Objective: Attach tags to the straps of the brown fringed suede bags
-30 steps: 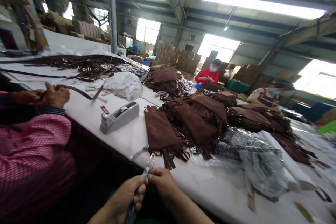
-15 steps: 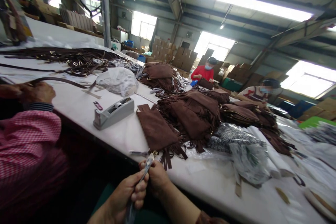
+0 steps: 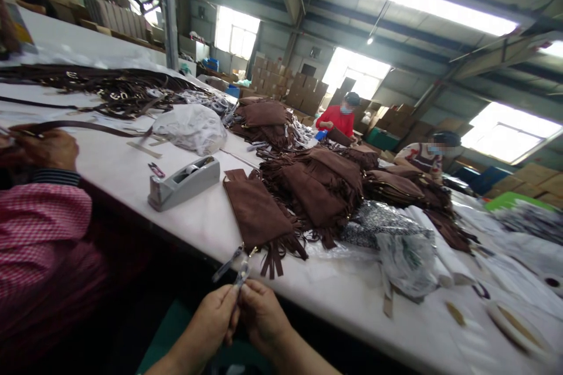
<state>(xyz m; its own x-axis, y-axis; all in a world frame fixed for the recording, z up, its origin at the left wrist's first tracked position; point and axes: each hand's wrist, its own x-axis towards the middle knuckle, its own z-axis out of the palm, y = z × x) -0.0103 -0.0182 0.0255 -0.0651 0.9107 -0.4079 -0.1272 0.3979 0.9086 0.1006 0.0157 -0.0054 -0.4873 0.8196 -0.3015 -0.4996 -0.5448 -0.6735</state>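
Observation:
Just off the table's front edge, my left hand (image 3: 215, 313) and my right hand (image 3: 266, 313) meet, both closed with fingertips pinching a narrow plastic-wrapped strap end (image 3: 243, 272). A small gold-coloured clasp (image 3: 252, 252) shows at its top, by the lower corner of a brown fringed bag (image 3: 258, 211). That bag lies flat on the table in front of my hands. Left of the strap end, a second slim wrapped piece (image 3: 226, 263) slants across the table edge. My fingers hide the lower part of the strap.
A grey tape dispenser (image 3: 185, 184) stands left of the bag. Piled fringed bags (image 3: 321, 187) and a clear plastic bag (image 3: 407, 261) lie to the right. At the left, a co-worker's hand (image 3: 57, 146) is by a dark strap. Two other people work across the white table (image 3: 197, 228).
My hands have come together lower on the strap end, and the right hand's fingers now pinch beside the left's. The second wrapped piece now slants over the table edge. The view has shifted slightly.

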